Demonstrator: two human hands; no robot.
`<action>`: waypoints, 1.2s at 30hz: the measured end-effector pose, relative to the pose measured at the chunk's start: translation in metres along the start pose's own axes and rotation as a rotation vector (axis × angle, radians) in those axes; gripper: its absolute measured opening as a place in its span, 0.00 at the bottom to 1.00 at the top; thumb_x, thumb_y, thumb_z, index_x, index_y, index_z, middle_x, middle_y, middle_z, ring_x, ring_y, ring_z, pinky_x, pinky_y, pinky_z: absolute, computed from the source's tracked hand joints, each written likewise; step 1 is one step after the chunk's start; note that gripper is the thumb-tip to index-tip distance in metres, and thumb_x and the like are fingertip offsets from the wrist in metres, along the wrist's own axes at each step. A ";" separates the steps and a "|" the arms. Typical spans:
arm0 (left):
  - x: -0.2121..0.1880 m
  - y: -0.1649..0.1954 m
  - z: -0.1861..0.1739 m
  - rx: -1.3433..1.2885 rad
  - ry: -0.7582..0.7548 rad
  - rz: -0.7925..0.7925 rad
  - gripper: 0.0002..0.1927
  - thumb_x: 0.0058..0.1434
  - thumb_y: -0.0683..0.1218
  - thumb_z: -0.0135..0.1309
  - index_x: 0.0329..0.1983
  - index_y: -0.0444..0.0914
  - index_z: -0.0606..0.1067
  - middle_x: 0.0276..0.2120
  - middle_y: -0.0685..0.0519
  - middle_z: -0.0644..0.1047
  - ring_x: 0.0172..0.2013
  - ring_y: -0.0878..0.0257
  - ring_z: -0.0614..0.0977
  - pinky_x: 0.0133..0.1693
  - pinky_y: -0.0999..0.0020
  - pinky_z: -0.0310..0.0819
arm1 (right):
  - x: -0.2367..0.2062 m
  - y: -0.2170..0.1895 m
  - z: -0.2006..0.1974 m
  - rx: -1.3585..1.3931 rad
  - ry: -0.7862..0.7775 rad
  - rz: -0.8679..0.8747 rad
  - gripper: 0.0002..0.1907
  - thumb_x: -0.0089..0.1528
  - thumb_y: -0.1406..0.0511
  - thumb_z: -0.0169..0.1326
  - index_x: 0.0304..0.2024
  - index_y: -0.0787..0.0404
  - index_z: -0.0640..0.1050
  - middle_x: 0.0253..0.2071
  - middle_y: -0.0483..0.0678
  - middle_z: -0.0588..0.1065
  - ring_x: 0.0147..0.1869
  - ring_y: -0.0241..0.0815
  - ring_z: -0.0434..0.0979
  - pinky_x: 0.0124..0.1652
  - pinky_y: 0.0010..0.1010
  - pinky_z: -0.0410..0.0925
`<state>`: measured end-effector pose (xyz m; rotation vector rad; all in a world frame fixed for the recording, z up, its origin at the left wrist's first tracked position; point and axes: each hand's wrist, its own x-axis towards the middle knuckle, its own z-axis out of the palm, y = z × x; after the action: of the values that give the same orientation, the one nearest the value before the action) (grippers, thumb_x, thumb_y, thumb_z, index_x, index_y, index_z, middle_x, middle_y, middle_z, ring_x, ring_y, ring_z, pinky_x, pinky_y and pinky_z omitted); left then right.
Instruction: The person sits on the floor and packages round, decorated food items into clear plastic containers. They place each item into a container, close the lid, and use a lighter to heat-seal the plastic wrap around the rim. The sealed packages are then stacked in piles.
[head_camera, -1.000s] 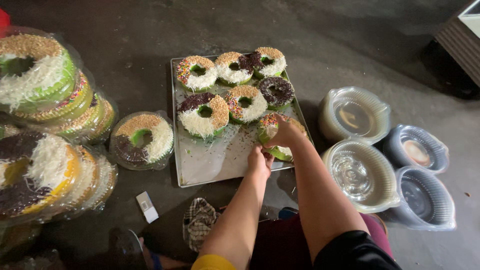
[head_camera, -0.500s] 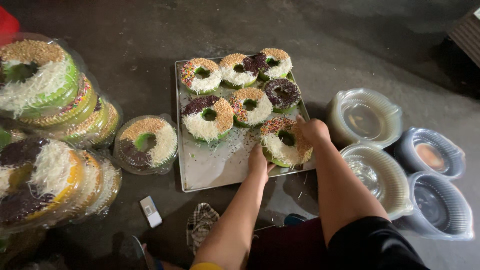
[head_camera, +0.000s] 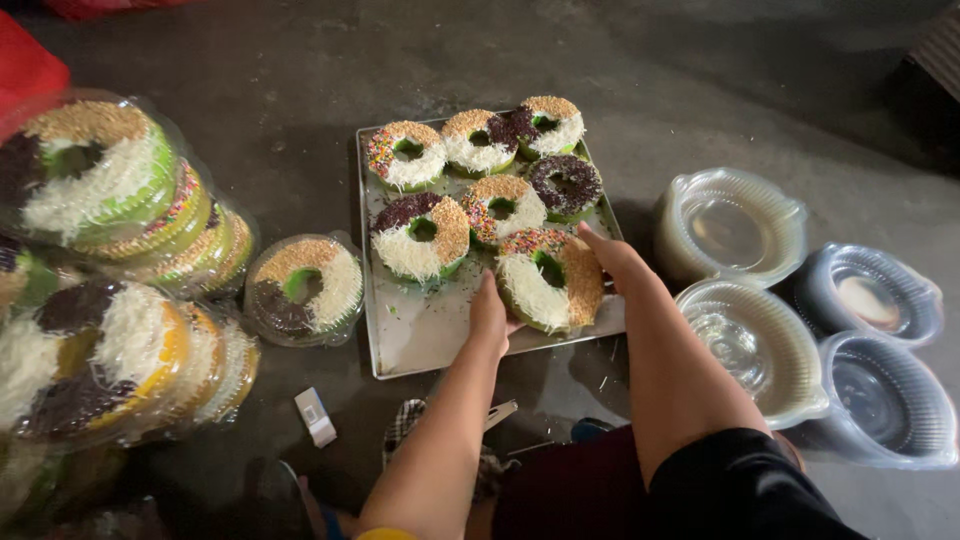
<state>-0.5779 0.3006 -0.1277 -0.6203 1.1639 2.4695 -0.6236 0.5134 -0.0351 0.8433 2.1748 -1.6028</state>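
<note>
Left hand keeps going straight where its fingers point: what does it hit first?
Probably the chocolate-and-coconut ring cake just ahead on the tray. The left hand already touches the near ring cake at its side; depth is uncertain.

A metal tray (head_camera: 400, 340) lies on the dark floor (head_camera: 300, 60) and carries ring-shaped cakes topped with grated white shreds, sprinkles and chocolate. The left hand (head_camera: 490, 315) and the right hand (head_camera: 612, 258) are pressed against opposite sides of the nearest ring cake (head_camera: 550, 280), at the tray's near right corner. Stacks of packaged cakes (head_camera: 110, 270) stand to the left, one boxed cake (head_camera: 300, 288) sits just beside the tray, and clear plastic containers (head_camera: 790, 310) are grouped to the right.
</note>
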 end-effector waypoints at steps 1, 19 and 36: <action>-0.006 0.007 0.001 0.014 -0.004 0.023 0.34 0.69 0.66 0.37 0.67 0.40 0.67 0.60 0.46 0.74 0.56 0.51 0.80 0.54 0.42 0.77 | -0.007 -0.006 -0.001 0.006 -0.004 -0.015 0.46 0.57 0.35 0.55 0.55 0.69 0.78 0.51 0.60 0.78 0.51 0.54 0.77 0.50 0.47 0.70; -0.113 -0.057 0.193 0.075 -0.296 -0.055 0.33 0.70 0.68 0.36 0.64 0.40 0.69 0.54 0.47 0.79 0.49 0.51 0.82 0.49 0.46 0.80 | -0.139 0.005 -0.257 -0.143 0.303 -0.323 0.36 0.63 0.38 0.51 0.54 0.61 0.81 0.42 0.56 0.79 0.42 0.48 0.78 0.37 0.38 0.73; -0.112 -0.105 0.192 0.565 -0.273 -0.223 0.42 0.67 0.70 0.41 0.76 0.42 0.56 0.73 0.49 0.62 0.68 0.55 0.66 0.69 0.49 0.56 | -0.096 0.123 -0.270 -0.412 0.312 -0.205 0.35 0.67 0.41 0.48 0.40 0.66 0.84 0.32 0.58 0.82 0.34 0.49 0.83 0.39 0.38 0.73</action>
<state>-0.4789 0.5022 -0.0272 -0.2246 1.4910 1.8425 -0.4471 0.7652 0.0143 0.8024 2.7573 -1.0872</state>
